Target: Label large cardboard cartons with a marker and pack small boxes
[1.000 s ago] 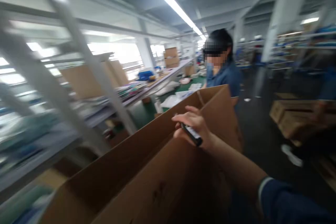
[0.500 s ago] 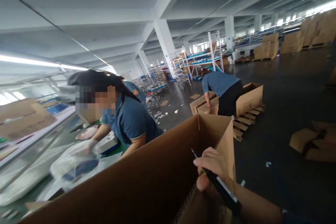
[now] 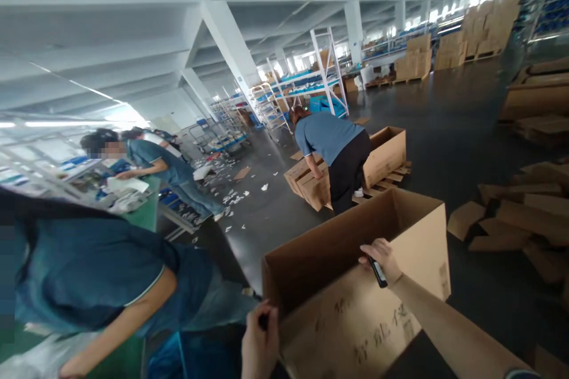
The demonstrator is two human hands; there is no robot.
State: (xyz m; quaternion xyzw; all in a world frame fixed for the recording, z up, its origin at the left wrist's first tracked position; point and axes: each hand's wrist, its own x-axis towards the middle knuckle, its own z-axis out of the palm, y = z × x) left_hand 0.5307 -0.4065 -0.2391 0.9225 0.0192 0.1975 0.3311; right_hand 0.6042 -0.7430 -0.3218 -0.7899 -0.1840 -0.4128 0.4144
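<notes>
A large open cardboard box (image 3: 413,231) with dark printed characters on its near side is held out in front of me. My right hand (image 3: 384,260) grips the box's near top edge and has a black marker pen (image 3: 377,271) clamped in its fingers. My left hand (image 3: 260,343) grips the box's near left corner edge, with a small dark object partly hidden in its fingers.
A person in a blue shirt (image 3: 98,272) leans over a green table at my left. Another person (image 3: 333,154) bends over cartons on a pallet (image 3: 391,177) ahead. Flattened cardboard (image 3: 524,213) lies at right. White racks (image 3: 311,83) and stacked cartons stand farther back.
My view has swung right and down onto the warehouse floor. The box now appears lower and whole, and my left hand has come into view on its corner.
</notes>
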